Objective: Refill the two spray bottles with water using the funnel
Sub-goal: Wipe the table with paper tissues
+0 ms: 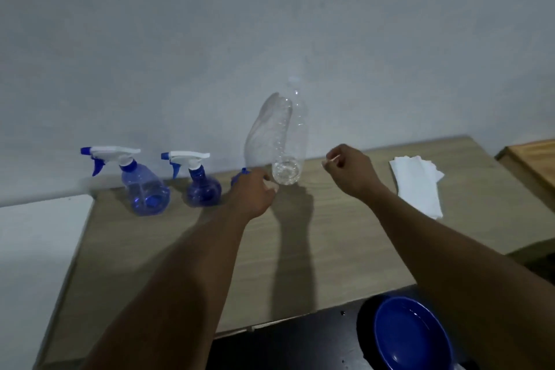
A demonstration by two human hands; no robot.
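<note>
- One blue bowl (411,336) sits nearest, at the lower right, on a dark surface below the tabletop's front edge.
- Two bare forearms reach forward from there across the wood-grain tabletop (180,249).
- Left hand (252,192) lies back-up near the far edge, with its fingertips just beside the base of the clear bottle. I cannot tell whether they touch it, or whether the hand grasps anything.
- A blue plastic piece (240,176) peeks out just behind that hand. Most of it is hidden, so too little shows to name it.
- Right hand (351,171) hovers above the tabletop to the right of the clear bottle and apart from it. It is clenched loosely, thumb tip against forefinger, with nothing plainly seen in it.
- White folded paper napkins (417,183) lie flat further right, and beyond them is the corner of a brown wooden board (531,162).
- The clear plastic bottle (288,144) stands between the two hands with a pale cap on top. Its outline is smeared double, so upright or tilted cannot be told.
- Left of the hands, two translucent blue spray bottles stand upright in a row near the wall, each with a white trigger head and a blue nozzle pointing left. The larger spray bottle (144,186) is on the outside, and the smaller round spray bottle (201,186) is near the left hand.
- A plain pale wall (270,24) rises behind everything.
</note>
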